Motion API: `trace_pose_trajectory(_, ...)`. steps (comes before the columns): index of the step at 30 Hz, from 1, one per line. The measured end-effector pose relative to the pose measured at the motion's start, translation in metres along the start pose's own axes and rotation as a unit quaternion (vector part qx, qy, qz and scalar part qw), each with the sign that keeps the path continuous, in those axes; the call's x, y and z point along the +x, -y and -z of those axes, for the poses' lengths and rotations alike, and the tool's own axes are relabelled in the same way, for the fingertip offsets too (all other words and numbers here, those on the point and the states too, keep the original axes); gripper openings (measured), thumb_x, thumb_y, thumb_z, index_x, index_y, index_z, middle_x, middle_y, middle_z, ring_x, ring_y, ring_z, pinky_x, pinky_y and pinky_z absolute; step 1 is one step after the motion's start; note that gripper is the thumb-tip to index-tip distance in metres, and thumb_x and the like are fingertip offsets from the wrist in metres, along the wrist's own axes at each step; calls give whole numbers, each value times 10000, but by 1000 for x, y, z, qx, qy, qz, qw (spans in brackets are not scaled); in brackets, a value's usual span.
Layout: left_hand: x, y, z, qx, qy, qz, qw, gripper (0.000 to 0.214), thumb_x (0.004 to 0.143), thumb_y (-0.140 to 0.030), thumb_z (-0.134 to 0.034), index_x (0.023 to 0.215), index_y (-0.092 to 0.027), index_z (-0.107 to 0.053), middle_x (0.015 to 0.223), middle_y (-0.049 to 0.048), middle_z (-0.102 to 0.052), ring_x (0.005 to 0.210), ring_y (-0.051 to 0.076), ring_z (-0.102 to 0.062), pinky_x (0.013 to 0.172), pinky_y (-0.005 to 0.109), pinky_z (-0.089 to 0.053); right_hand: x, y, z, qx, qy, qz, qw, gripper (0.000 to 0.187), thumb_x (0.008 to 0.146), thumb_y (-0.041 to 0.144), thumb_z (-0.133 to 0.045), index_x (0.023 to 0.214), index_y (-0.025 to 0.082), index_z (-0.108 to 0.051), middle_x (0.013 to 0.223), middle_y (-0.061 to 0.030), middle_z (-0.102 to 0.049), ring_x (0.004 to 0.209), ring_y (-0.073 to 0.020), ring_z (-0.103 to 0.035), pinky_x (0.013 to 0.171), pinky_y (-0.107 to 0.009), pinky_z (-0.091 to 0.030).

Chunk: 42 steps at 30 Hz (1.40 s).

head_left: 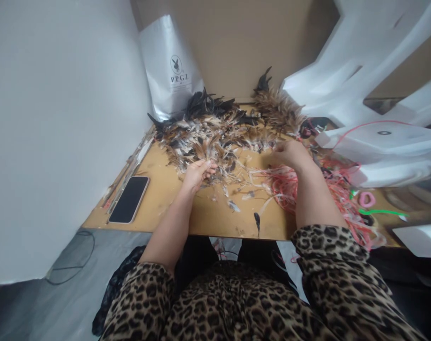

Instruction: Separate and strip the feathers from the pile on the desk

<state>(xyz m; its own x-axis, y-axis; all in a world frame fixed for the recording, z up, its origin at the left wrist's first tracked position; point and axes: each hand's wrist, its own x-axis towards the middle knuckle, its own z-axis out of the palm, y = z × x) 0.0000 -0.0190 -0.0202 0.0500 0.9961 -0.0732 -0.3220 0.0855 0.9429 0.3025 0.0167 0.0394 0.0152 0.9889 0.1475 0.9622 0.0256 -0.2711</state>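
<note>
My left hand (200, 174) is closed in a pinch around the base of a small bunch of brown feathers (205, 148), whose tips fan upward. In front of it spreads a pile of loose brown, white and black feathers (190, 130). My right hand (291, 154) is to the right with its fingers curled together, close to the pile's right end. What its fingertips hold, if anything, is too small to make out. Beneath and beside my right wrist lies a tangle of pink-red strings (286, 184). Farther back is a thick brown feather bundle (277, 109).
A smartphone (129, 199) lies at the left of the wooden table (215, 222). A white bag with a rabbit logo (172, 71) leans at the back left. White machine-like housing (382, 142) stands at the right, near a pink ring (366, 199) and green strip (382, 212).
</note>
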Motion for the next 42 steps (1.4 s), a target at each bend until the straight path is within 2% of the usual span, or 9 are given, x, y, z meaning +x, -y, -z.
trace_pose_trajectory(7,1,0,0,0,6,7,1000,269,645,-288,-687,822,-94,-627,767,74,-681,532,51,-569,455,139,-381,-2,-6,-13,-62,87,-14,994,341,659,449,-549,787,174,-704,772,-107,-665,733,-207,-578,628,-285,-396)
trace_pose_trajectory(12,1,1,0,0,10,0,1000,258,650,-282,-687,820,-95,-630,760,69,-678,531,51,-568,450,135,-383,1,-4,-30,-130,59,-42,989,312,643,407,-560,770,157,-698,894,-149,-654,910,-288,-554,749,-382,-393)
trace_pose_trajectory(15,1,1,0,-15,10,-1,1000,241,655,-272,-686,810,-96,-630,738,58,-673,529,48,-567,443,127,-384,3,-5,-31,-49,30,-42,997,254,648,351,-559,707,137,-680,774,-128,-651,808,-247,-569,714,-353,-402)
trace_pose_trajectory(17,1,1,0,-32,11,0,999,224,662,-260,-684,805,-98,-628,729,49,-670,527,43,-566,439,120,-385,3,-4,-28,99,-12,-27,995,259,658,364,-562,685,125,-659,688,-92,-631,694,-189,-556,642,-297,-405)
trace_pose_trajectory(21,0,-1,0,-72,39,25,996,196,676,-231,-676,815,-106,-620,734,41,-668,527,39,-567,436,112,-394,-2,6,-20,441,-86,-2,893,266,649,412,-612,686,148,-609,622,-9,-573,551,-96,-480,545,-228,-381)
trace_pose_trajectory(26,-5,-2,-4,-93,81,67,990,132,703,-195,-648,783,-96,-613,810,83,-679,571,57,-595,455,115,-422,-14,40,-20,635,6,-8,773,267,595,403,-690,661,177,-566,620,23,-555,482,-60,-423,463,-203,-339)
trace_pose_trajectory(34,-16,-8,-11,-102,148,87,980,90,745,-159,-597,775,-80,-628,1165,159,-578,648,41,-600,473,91,-418,-33,109,-35,716,77,6,694,305,577,416,-719,691,187,-553,672,11,-602,531,-65,-480,464,-190,-378)
trace_pose_trajectory(38,-16,-6,-9,-97,188,88,973,118,736,-171,-614,795,-73,-643,1142,167,-591,598,28,-583,447,87,-390,-35,129,-39,737,88,7,670,308,581,408,-719,688,179,-543,652,15,-589,530,-64,-499,441,-178,-378)
trace_pose_trajectory(42,-15,-4,-6,-86,211,99,969,170,721,-194,-639,845,-78,-650,1030,159,-644,611,45,-599,464,95,-394,-33,141,-40,734,82,18,674,301,608,402,-697,674,183,-501,643,20,-579,503,-60,-501,383,-163,-332)
